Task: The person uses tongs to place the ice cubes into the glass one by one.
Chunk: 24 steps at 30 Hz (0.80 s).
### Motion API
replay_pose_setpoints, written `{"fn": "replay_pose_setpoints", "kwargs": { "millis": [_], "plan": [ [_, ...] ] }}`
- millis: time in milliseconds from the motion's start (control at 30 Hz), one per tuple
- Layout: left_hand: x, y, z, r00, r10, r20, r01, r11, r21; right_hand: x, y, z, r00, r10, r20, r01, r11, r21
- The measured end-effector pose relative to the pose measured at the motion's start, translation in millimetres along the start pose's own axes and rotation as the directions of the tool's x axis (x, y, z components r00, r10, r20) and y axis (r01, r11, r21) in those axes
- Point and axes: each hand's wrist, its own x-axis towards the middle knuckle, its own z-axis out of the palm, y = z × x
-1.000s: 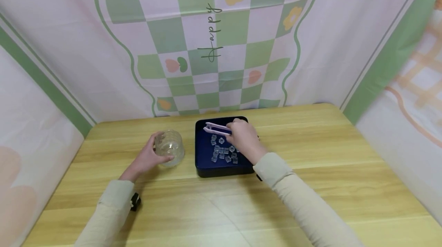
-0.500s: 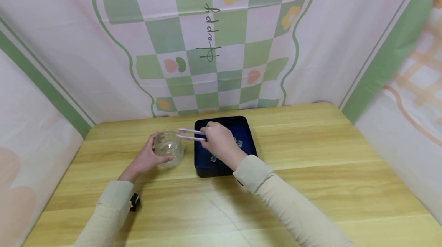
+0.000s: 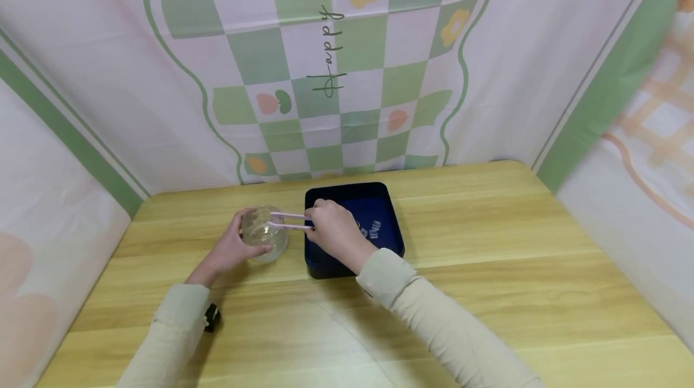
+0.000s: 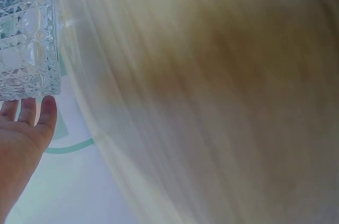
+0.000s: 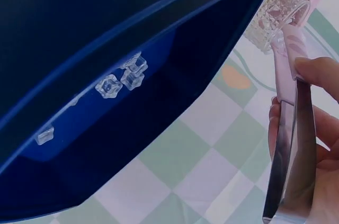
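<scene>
My left hand (image 3: 230, 249) grips a clear, cut-pattern glass (image 3: 265, 244) from its left side, thumb in front. In the left wrist view the fingertips (image 4: 47, 105) touch the glass (image 4: 29, 38) at its edge. My right hand (image 3: 337, 232) pinches pink-tipped tongs (image 3: 293, 221), which have metal arms (image 5: 294, 155) in the right wrist view. The tongs' tips lie over the mouth of the glass; whether a piece is between them I cannot tell. Under my right hand is a dark blue tray (image 3: 391, 210) with several clear cube-like pieces (image 3: 374, 230), partly hidden by that hand.
Everything stands on a light wooden table (image 3: 477, 219). A patterned curtain (image 3: 368, 87) hangs along its back edge, with more cloth at both sides. A small black object (image 3: 212, 317) shows beside the left cuff.
My right hand has moved left with the tongs, from above the tray until their tips are over the glass. My left hand and the glass have stayed in place.
</scene>
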Motion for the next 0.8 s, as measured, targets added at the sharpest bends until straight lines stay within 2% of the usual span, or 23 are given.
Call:
{"fn": "replay_pose_setpoints", "kwargs": {
  "millis": [267,467,800],
  "plan": [
    [-0.6,2.0,0.2,1.0,0.006,0.003,-0.006,1.0,-0.005,-0.6,1.6,0.3,1.0,0.01,0.01,-0.01,1.0,0.017],
    [1.5,0.6,1.0,1.0,0.007,-0.004,-0.007,1.0,0.003,-1.6,7.0,-2.5,1.0,0.004,-0.016,-0.004,1.0,0.02],
    [1.5,2.3,2.4,1.0,-0.012,-0.008,0.012,1.0,0.027,-3.4,32.6,-22.7,0.995,0.093,-0.042,-0.089,0.992,0.09]
  ]
}}
